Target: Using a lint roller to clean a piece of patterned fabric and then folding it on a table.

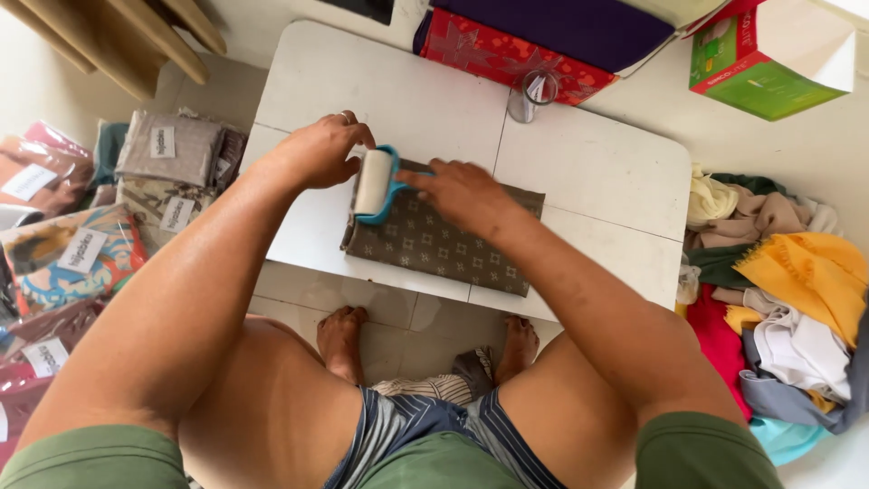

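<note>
Person seated low, bare feet under the white worktop (pixel 597 163). Folded brown patterned cloth (pixel 434 240) lies near its front edge. Left hand (pixel 319 152) closed around the teal lint roller (pixel 374 184), its head resting on the cloth's left end. Right hand (pixel 462 192) lies flat, open, pinning the fabric. Best done with the cloth held taut and even, overlapping strokes. Farther back: clear glass (pixel 531 94), red fabric pack (pixel 507 54). Loose cloths (pixel 787 290) heaped at right.

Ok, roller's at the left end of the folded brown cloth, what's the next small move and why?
Probably roll the lint roller rightward along the brown patterned cloth. It sits at the cloth's left edge in the left hand, while the right hand pins the fabric; most of the cloth lies to the right.
</note>
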